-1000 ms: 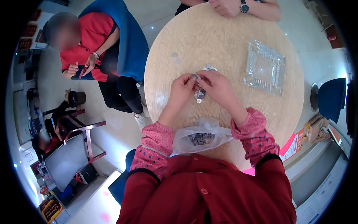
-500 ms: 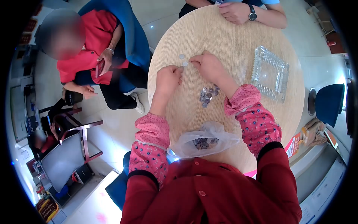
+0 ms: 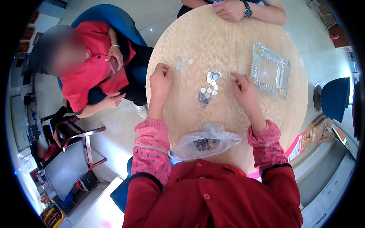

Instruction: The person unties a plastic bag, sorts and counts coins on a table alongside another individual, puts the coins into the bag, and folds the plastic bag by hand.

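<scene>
Several coins (image 3: 214,76) lie in a loose, partly overlapping pile at mid-table, trailing down toward me. A small group of single coins (image 3: 183,64) lies flat further left. Just left of and below that group is my left hand (image 3: 161,81), its fingers curled inward; whether it holds a coin is hidden. My right hand (image 3: 245,89) hovers to the right of the pile, apart from it, with the index finger extended and nothing visible in it. Close to my body, a translucent plastic bag (image 3: 228,140) lies open with many darker coins (image 3: 205,144) inside.
A square glass ashtray (image 3: 270,72) sits on the right of the round wooden table (image 3: 197,38). Across the table rests a person's forearm with a watch (image 3: 248,11). At the left, a person in red sits on a blue chair (image 3: 114,17).
My hands have parted from over the coins, the left to the left edge, the right to the right. The small left group has grown from two coins to several.
</scene>
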Demonstrator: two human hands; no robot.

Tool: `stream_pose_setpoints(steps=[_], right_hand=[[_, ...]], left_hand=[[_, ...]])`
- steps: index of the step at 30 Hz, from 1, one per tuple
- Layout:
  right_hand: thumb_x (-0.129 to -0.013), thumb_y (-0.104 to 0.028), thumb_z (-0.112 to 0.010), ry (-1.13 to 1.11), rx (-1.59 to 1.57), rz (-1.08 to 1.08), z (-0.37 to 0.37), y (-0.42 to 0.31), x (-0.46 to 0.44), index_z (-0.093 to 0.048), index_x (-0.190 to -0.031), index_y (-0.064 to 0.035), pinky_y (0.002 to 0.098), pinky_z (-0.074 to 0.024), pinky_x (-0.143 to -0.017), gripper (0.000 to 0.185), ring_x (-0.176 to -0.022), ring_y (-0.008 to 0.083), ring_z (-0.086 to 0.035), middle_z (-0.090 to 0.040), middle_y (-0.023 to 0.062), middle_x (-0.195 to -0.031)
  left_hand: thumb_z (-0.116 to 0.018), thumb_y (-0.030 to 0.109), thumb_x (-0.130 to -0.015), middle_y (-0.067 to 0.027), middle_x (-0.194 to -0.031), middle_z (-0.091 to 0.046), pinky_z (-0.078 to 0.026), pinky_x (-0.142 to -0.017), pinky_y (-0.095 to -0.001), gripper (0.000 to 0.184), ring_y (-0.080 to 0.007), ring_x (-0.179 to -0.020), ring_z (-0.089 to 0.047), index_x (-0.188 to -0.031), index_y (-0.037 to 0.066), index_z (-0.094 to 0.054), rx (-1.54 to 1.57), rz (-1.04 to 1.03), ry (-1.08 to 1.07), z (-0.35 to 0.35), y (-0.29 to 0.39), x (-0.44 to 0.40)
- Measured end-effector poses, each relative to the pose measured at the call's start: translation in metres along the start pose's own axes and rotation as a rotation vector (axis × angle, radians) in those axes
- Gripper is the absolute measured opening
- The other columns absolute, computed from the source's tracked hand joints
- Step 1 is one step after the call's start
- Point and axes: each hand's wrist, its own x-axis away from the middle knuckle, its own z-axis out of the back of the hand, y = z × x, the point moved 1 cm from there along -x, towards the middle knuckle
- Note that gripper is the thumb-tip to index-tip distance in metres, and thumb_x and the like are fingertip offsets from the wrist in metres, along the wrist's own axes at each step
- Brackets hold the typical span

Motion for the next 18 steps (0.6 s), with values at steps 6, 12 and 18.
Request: stream_pose_setpoints(steps=[6, 12, 18], right_hand=[[-0.083, -0.007, -0.06, 0.001, 0.138, -0.002, 0.011, 0.009, 0.07, -0.063, -0.107, -0.0101, 0.0349, -0.0477, -0.059, 0.024, -0.068, 0.0269, -0.058, -0.056, 0.012, -0.083], [-0.08, -0.005, -0.063, 0.16, 0.126, 0.152, -0.003, 0.014, 0.077, -0.064, -0.101, -0.01, 0.0343, -0.046, -0.056, 0.022, -0.066, 0.0249, -0.057, -0.055, 0.0082, -0.079], [-0.079, -0.003, -0.063, 0.146, 0.091, 0.164, -0.004, 0.016, 0.077, -0.065, -0.099, -0.0083, 0.0337, -0.046, -0.057, 0.02, -0.066, 0.0243, -0.057, -0.055, 0.008, -0.078]], left_hand=[[-0.06, 0.007, -0.079, -0.0117, -0.082, -0.062, -0.049, -0.065, -0.0352, 0.016, -0.0276, -0.074, -0.061, -0.094, 0.005, -0.066, -0.041, -0.524, -0.138, -0.033, 0.037, 0.021], [-0.061, 0.008, -0.077, -0.0113, -0.084, -0.059, -0.048, -0.071, -0.0404, 0.018, -0.0304, -0.084, -0.058, -0.093, 0.007, -0.067, -0.175, -0.669, -0.276, -0.071, 0.063, 0.017], [-0.06, 0.008, -0.076, -0.0112, -0.083, -0.057, -0.048, -0.071, -0.0415, 0.01, -0.0308, -0.083, -0.058, -0.084, 0.007, -0.066, -0.22, -0.698, -0.251, -0.084, 0.054, 0.008]])
